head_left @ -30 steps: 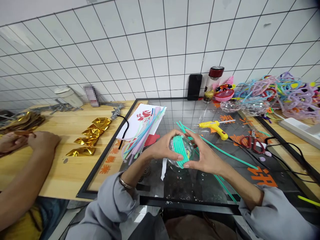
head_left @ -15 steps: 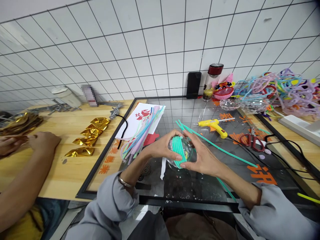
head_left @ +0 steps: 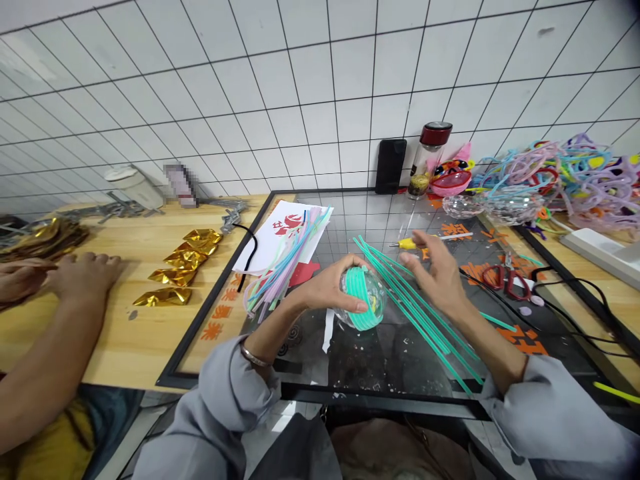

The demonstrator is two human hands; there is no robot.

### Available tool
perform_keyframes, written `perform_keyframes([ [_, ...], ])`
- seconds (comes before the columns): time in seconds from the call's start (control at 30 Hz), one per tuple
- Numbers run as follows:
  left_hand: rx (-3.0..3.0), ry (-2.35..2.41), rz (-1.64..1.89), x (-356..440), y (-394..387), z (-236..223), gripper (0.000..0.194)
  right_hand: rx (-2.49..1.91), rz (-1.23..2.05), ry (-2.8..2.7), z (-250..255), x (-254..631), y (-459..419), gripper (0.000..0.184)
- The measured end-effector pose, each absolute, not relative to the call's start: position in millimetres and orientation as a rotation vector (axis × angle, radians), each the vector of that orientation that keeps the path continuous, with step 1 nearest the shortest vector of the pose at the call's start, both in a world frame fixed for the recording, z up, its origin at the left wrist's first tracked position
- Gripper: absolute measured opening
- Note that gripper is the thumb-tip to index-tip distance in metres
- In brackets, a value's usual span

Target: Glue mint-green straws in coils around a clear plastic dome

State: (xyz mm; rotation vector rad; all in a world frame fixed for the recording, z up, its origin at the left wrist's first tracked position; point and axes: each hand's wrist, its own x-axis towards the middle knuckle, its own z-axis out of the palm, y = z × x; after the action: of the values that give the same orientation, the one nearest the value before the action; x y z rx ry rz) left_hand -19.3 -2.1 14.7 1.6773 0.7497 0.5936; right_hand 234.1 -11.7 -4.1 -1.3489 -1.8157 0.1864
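Green strips band a clear ball held between the thumb and fingers of the left hand, above a dark panel. The right hand, thumb and fingers parted, partly hides a yellow glue gun; contact cannot be told. Beneath it lie loose green strands. Red-handled scissors lie to the right, pastel strands left, a co-worker's hands farther left.
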Motion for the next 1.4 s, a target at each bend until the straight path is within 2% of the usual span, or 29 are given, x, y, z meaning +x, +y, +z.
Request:
perform_keyframes([
  [0.1, 1.652, 0.747, 0.602, -18.3, -3.4, 16.4, 0.069, -1.836, -0.117, -1.795, -6.3, 252.8, 8.1, 0.070],
  [0.2, 1.645, 0.750, 0.596, -18.0, -3.9, 14.6, 0.070, -2.127, -0.126, -1.877, -11.3, 260.6, 23.4, 0.071],
  [0.4, 1.683, 0.739, 0.605, -18.6, -2.7, 11.5, 0.071, -2.283, -0.099, -1.774, -9.4, 260.7, 38.0, 0.072],
  [0.77, 1.673, 0.770, 0.584, -18.1, -3.9, 15.7, 0.071, -2.488, 0.149, -1.693, -4.2, 269.1, 38.0, 0.049],
  [0.9, 1.649, 0.753, 0.594, -19.2, -2.3, 12.3, 0.072, -2.323, 0.121, -1.580, 2.4, 273.3, 31.3, 0.043],
  [1.2, 1.603, 0.744, 0.623, -20.3, -1.8, 13.2, 0.070, -1.302, -0.220, -1.688, 18.7, 251.1, -5.3, 0.022],
  [1.4, 1.657, 0.788, 0.604, -20.0, -2.1, 15.6, 0.071, -1.181, -0.263, -1.766, 11.0, 245.3, -11.7, 0.018],
])
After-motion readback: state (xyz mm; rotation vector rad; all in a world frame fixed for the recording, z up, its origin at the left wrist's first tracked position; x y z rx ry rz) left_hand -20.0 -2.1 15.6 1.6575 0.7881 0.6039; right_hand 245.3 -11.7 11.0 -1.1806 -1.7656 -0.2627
